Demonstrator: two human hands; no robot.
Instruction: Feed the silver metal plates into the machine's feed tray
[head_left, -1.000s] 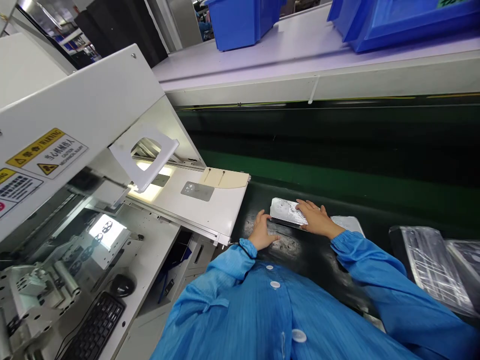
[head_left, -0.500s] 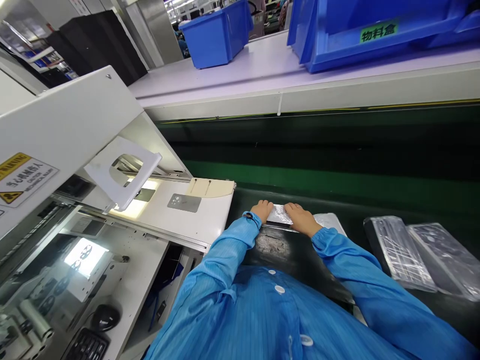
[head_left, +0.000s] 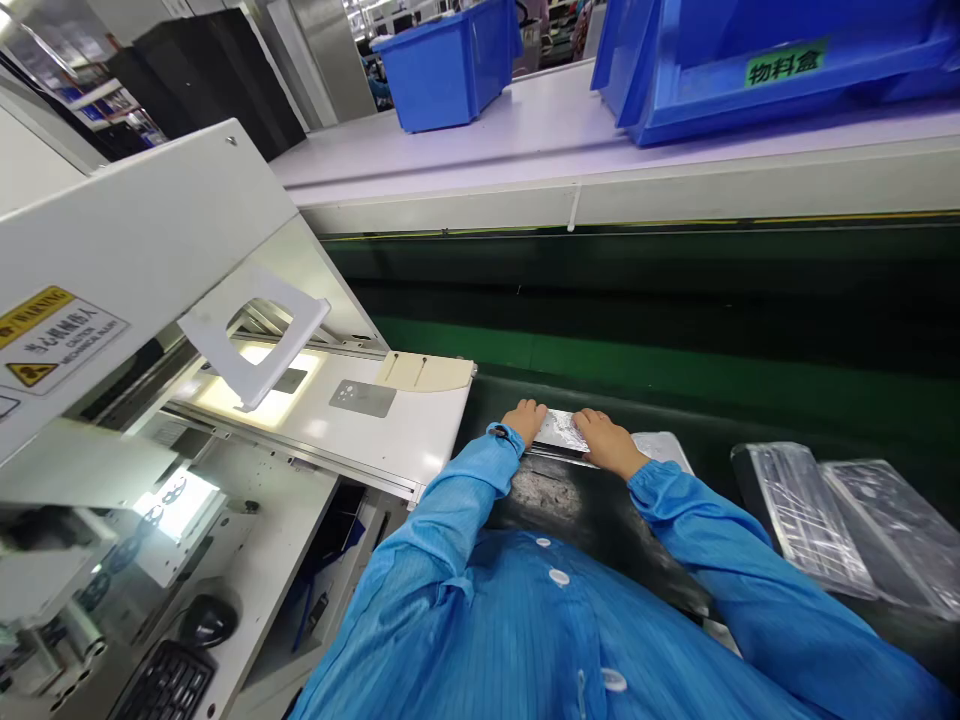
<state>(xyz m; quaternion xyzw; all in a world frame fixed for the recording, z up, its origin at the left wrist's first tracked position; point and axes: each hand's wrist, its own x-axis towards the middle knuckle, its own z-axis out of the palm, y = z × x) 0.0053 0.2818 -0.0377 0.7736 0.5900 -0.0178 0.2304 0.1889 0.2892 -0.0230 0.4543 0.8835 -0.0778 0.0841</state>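
The fingers of the left hand (head_left: 525, 420) curl over one end of a flat, shiny, film-faced stack (head_left: 561, 430), and those of the right hand (head_left: 606, 442) close over its other end, so both grasp it; how firmly cannot be told, and the thumbs are hidden. The stack lies between the fingertips on a black work surface (head_left: 551, 495); gripping both ends probably keeps its layers square and steady.

Just beyond the right fingers lies another pale, rounded-corner panel (head_left: 664, 448). Farther right sit two clear-bagged packs (head_left: 806, 510), the plastic probably there against scratches.

Left of the left fingers, a grey perforated plate (head_left: 363, 398) lies flat on a white machine table (head_left: 405, 440), near a cream guide block (head_left: 431, 372) that likely serves as an alignment stop.

Farther left, the machine's warning label (head_left: 56, 340) reads "WARNING" and "CAUTION MECHANICAL INJURY", with blurred Chinese beside it. Well beyond the fingers, on a shelf, a blue bin (head_left: 712, 120) bears a green label (head_left: 785, 64), "物料盒" (material box). No brand is legible.
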